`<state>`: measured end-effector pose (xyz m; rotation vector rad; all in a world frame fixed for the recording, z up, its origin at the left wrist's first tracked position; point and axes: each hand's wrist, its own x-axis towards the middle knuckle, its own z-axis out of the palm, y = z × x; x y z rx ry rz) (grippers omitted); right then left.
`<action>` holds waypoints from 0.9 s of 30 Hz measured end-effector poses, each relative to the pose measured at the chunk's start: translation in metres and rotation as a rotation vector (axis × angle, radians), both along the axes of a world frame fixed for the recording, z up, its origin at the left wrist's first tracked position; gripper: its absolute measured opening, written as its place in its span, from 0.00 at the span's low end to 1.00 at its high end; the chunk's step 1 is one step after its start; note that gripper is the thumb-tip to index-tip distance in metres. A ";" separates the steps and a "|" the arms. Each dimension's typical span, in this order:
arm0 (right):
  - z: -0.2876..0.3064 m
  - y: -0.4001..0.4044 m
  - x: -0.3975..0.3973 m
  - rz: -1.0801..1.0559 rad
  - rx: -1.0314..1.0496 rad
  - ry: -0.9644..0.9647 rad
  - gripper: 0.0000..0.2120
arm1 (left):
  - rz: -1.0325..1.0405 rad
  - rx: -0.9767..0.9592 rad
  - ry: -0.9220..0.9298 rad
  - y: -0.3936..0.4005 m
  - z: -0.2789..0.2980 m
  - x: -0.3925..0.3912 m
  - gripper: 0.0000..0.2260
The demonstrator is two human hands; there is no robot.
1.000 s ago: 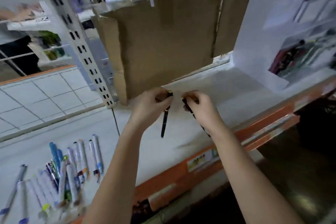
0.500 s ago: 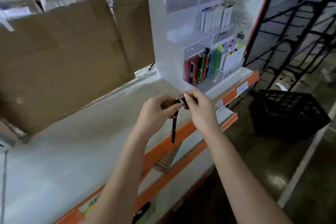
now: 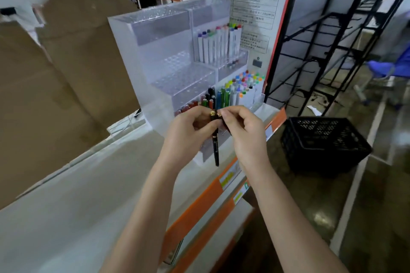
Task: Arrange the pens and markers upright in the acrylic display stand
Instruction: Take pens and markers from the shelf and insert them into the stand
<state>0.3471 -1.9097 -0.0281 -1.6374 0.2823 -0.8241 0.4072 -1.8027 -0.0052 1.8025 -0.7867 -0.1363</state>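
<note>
A tiered clear acrylic display stand [image 3: 168,68] sits on the white shelf, straight ahead. White markers with coloured caps [image 3: 218,44] stand upright in its upper right tier. More markers [image 3: 245,86] and coloured pens [image 3: 218,98] fill the lower right rows. My left hand [image 3: 188,133] pinches a black pen [image 3: 215,146] by its gold-tipped top, and the pen hangs downward just in front of the stand. My right hand [image 3: 241,126] grips a second black pen with a gold tip, mostly hidden by the fingers. Both hands almost touch.
Brown cardboard sheets [image 3: 66,77] lean at the back left of the white shelf [image 3: 77,195], which has an orange front edge. A black plastic crate [image 3: 324,144] sits on the floor at right, beside a black metal rack [image 3: 332,40]. A printed sign [image 3: 255,2] stands behind the stand.
My view swung right from loose markers on the shelf to the display stand. Both hands, each with a black pen, came up close in front of the stand's lower rows.
</note>
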 end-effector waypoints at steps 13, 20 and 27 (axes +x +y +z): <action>0.009 -0.097 0.031 0.295 -0.032 -0.047 0.13 | 0.299 0.043 -0.096 -0.061 0.008 0.022 0.04; 0.010 -0.121 0.053 0.270 -0.087 -0.121 0.09 | 0.433 -0.026 -0.069 -0.070 0.011 0.018 0.09; -0.004 -0.123 0.068 0.159 -0.289 -0.193 0.08 | 0.432 -0.036 -0.086 -0.064 0.008 0.017 0.10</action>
